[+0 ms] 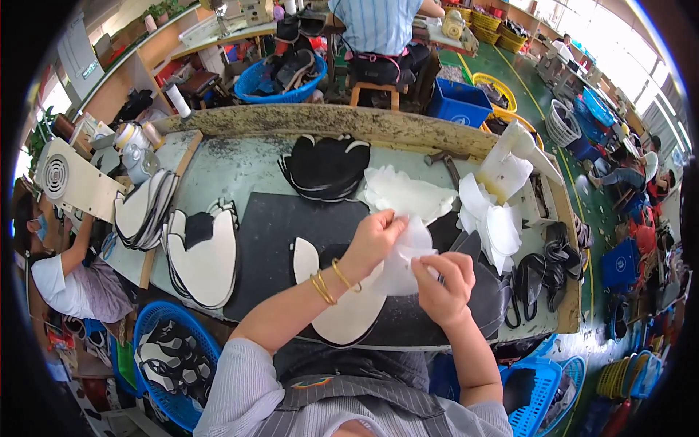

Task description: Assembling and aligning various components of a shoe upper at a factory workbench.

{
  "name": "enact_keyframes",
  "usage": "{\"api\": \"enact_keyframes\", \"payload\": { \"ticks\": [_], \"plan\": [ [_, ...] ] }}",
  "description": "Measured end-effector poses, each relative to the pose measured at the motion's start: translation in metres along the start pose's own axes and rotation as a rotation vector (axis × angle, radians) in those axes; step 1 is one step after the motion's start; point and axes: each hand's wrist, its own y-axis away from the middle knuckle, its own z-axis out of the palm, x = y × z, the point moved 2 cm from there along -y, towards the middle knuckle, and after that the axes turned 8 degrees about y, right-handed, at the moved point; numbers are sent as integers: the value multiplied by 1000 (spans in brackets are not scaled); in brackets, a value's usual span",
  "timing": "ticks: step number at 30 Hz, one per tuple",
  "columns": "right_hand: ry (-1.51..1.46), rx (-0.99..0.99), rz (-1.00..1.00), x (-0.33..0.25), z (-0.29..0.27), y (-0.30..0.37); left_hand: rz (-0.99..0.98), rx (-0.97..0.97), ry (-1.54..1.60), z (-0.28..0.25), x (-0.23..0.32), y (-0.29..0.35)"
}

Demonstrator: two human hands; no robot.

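Head view. Left hand (375, 237): fingers pinched shut on the upper edge of a thin white sheet (405, 256). Right hand (444, 280): closed on the sheet's lower right edge, so the piece hangs taut between both hands above the dark mat (273, 240). White shoe-shaped panel (342, 306): flat on the mat, directly beneath. Loose white sheets (408, 193): heaped just beyond, within reach. Black cut pieces (325, 167): stacked further back on the worktable (240, 164).

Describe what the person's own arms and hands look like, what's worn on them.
Both hands are bare, no gloves. The left hand has thin gold bangles at its wrist. The right hand wears nothing. Short light grey sleeves with fine stripes cover the upper arms; forearms are uncovered.
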Motion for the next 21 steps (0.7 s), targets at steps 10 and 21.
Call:
{"api": "enact_keyframes", "payload": {
  "ticks": [10, 21],
  "plan": [
    [-362, -130, -211, -35, -36, 9, 112, 230, -586, -8, -37, -157],
    [-954, -305, 1025, 15, 8, 26, 39, -510, -243, 2, 44, 66]
  ]
}}
